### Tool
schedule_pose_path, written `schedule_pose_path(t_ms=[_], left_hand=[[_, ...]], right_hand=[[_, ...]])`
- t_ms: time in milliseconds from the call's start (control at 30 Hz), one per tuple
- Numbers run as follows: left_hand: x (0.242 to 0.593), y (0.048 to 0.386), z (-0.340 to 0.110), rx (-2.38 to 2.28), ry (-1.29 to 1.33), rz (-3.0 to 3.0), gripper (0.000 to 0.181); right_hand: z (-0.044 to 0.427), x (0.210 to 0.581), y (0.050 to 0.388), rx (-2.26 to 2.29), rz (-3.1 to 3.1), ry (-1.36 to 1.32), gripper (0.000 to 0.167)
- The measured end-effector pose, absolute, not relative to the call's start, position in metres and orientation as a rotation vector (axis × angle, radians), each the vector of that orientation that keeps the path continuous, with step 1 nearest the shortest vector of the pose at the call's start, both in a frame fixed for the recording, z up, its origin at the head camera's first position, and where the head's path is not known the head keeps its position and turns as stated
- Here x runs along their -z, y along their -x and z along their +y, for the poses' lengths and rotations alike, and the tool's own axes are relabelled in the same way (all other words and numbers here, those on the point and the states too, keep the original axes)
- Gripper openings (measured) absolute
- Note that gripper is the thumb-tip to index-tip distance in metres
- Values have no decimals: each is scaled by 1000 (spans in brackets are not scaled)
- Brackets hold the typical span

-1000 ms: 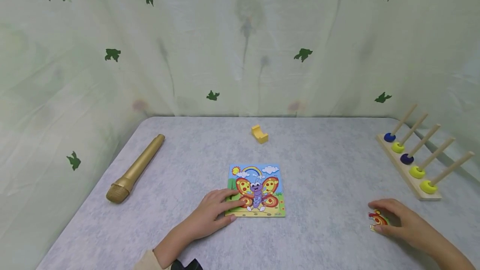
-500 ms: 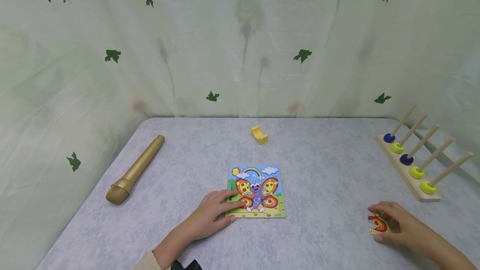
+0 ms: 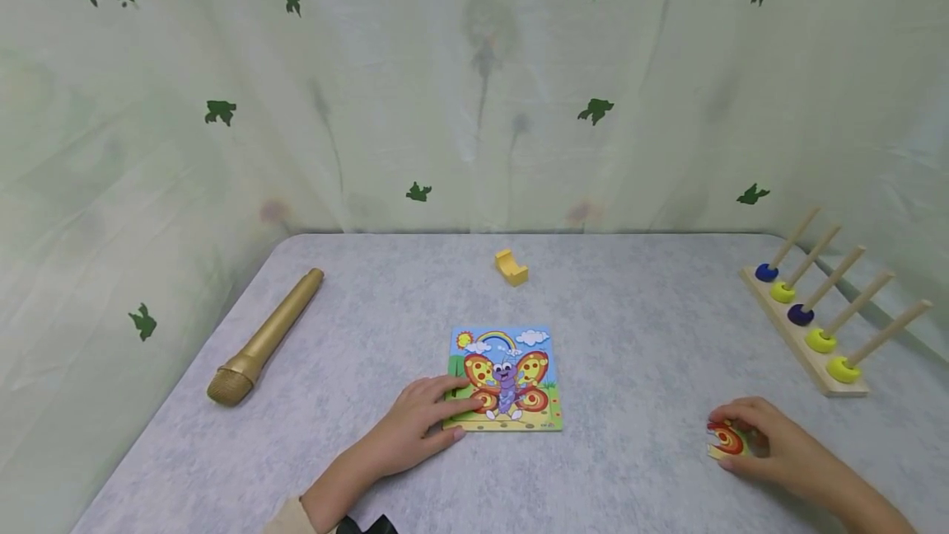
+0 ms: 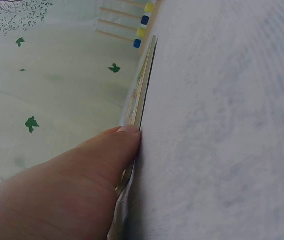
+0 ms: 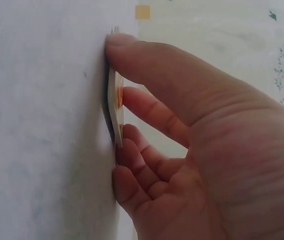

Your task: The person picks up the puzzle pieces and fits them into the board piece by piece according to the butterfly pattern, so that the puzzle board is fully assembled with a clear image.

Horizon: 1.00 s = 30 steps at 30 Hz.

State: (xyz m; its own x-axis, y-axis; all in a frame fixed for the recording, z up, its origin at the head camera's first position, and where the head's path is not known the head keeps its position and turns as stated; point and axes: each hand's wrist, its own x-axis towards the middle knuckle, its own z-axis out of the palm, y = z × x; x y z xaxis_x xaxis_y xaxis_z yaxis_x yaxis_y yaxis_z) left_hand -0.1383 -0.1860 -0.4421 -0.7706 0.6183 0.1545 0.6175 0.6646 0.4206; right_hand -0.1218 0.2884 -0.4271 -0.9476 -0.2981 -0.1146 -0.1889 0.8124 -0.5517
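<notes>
The square butterfly puzzle (image 3: 519,414) lies flat on the table in the head view. My left hand (image 3: 415,423) rests on its left side, fingers stretched over the picture. In the left wrist view the thumb (image 4: 129,142) touches the board's edge (image 4: 147,85). To the right, my right hand (image 3: 774,452) holds a loose puzzle piece (image 3: 728,438) with a red and orange swirl, between thumb and fingers. The right wrist view shows that piece (image 5: 115,100) edge-on, very close to the tabletop; whether it touches cannot be told.
A gold microphone (image 3: 267,336) lies at the left of the table (image 3: 623,336). Near the back sits a small yellow curved block (image 3: 511,268). Along the right edge stands a wooden peg rack (image 3: 804,340) with blue and yellow beads. A printed curtain (image 3: 415,89) hangs behind.
My right hand has moved a little to the left with the puzzle piece in its grip. The left hand stays on the butterfly puzzle.
</notes>
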Motion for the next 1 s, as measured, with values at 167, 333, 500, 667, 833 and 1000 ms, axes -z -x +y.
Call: schedule_pose_path(t_ms=[167,333,500,667,833,1000], left_hand=[[442,137,-185,-729,-1056,2864,42],[441,137,-185,-736,-1063,2862,42],[441,138,-185,-748,-1069,2861,42],[443,138,-186,-745,-1069,2866,43],[444,138,-186,-761,-1079,2867,42],[442,138,-185,-754,-1070,2865,42]], right_hand=[[282,428,122,819,2821,292,48],[276,423,120,964,2904,447,43],[257,409,119,1095,2974,678,41],[223,397,123,1234,2976,866,43],[182,387,128,1374,2880,1027,45],[146,389,137,1429,2784,1035,43]])
